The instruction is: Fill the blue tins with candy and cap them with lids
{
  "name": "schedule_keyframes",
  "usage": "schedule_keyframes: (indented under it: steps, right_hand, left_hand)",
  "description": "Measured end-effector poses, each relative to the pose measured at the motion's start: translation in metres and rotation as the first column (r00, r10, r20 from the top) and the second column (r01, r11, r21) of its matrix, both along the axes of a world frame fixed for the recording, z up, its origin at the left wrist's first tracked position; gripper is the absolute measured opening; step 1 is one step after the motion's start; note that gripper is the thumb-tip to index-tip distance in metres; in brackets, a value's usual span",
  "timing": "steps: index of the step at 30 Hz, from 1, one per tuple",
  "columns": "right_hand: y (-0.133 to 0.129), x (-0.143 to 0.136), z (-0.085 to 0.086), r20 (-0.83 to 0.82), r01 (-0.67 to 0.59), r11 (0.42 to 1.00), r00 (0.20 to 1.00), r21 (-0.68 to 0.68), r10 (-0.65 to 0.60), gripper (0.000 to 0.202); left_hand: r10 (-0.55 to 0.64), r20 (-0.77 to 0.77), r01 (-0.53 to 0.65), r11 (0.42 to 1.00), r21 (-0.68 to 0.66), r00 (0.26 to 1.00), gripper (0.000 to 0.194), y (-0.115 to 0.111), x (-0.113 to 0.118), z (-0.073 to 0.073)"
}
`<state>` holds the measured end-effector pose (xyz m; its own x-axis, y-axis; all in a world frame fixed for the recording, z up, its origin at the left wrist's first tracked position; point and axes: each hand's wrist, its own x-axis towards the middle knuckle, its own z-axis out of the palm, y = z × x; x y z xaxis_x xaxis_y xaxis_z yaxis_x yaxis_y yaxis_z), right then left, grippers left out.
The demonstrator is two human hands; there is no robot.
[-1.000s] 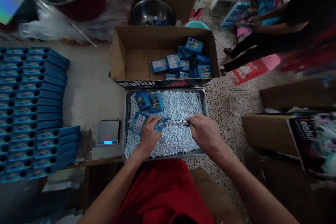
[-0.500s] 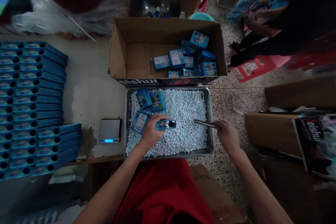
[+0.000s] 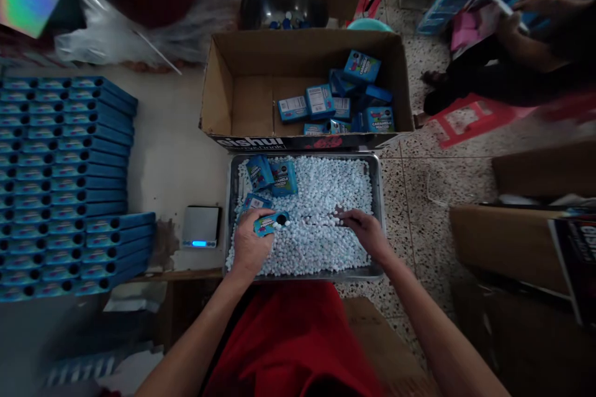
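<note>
My left hand (image 3: pixel 250 247) is closed around a small blue candy box (image 3: pixel 265 225), over the left half of a metal tray (image 3: pixel 378 223). A round hole shows in the box's upper side, with a few white candies by it. Small white candies (image 3: pixel 321 183) fill the tray. My right hand (image 3: pixel 365 232) is closed on a slim metal tool (image 3: pixel 339 216), whose far end sits among the candies; its exact kind is unclear. Several blue packs (image 3: pixel 284 178) lie on the candies at the tray's upper left, one partly behind my left hand.
Behind the tray stands a cardboard box (image 3: pixel 246 102) holding several blue boxes. A small digital scale (image 3: pixel 202 226) is left of the tray, beside stacked blue boxes (image 3: pixel 69 186). A steel bowl (image 3: pixel 285 3) stands farther back. Another person's hands (image 3: pixel 516 25) are at upper right.
My left hand has moved left and tilted the candy box toward the tray. My right hand has moved left and lowered the tool into the candies. The view has shifted slightly.
</note>
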<state>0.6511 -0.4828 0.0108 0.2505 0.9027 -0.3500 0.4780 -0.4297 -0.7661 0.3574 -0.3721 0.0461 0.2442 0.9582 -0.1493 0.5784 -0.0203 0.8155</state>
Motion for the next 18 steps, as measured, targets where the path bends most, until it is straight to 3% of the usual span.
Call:
schedule_keyframes:
  steps: [4, 7, 10, 13, 18]
  right_hand:
    - [0.008, 0.008, 0.06, -0.063, -0.007, 0.999, 0.998, 0.035, 0.01, 0.018]
    - [0.025, 0.003, 0.094, 0.046, -0.111, 0.99, 0.993, 0.085, 0.108, 0.02]
    - [0.039, -0.005, 0.117, 0.271, -0.272, 0.961, 0.93, 0.053, 0.248, 0.024]
    - [0.047, -0.018, 0.135, 0.493, -0.372, 0.927, 0.8, -0.041, 0.343, 0.028]
    - [0.05, -0.044, 0.162, 0.635, -0.458, 0.879, 0.642, -0.133, 0.43, 0.029]
  left_hand:
    - [-0.136, -0.099, 0.143, 0.988, 0.059, 0.986, 0.045, 0.0, 0.017, 0.002]
    - [-0.189, -0.137, 0.201, 0.976, 0.082, 0.972, 0.048, 0.002, 0.026, 0.004]
    - [-0.247, -0.148, 0.26, 0.963, 0.074, 0.958, 0.048, 0.003, 0.032, 0.006]
    - [-0.278, -0.155, 0.291, 0.954, 0.065, 0.948, 0.049, 0.002, 0.035, 0.005]
    - [-0.267, -0.124, 0.274, 0.961, 0.04, 0.956, 0.046, 0.001, 0.04, 0.001]
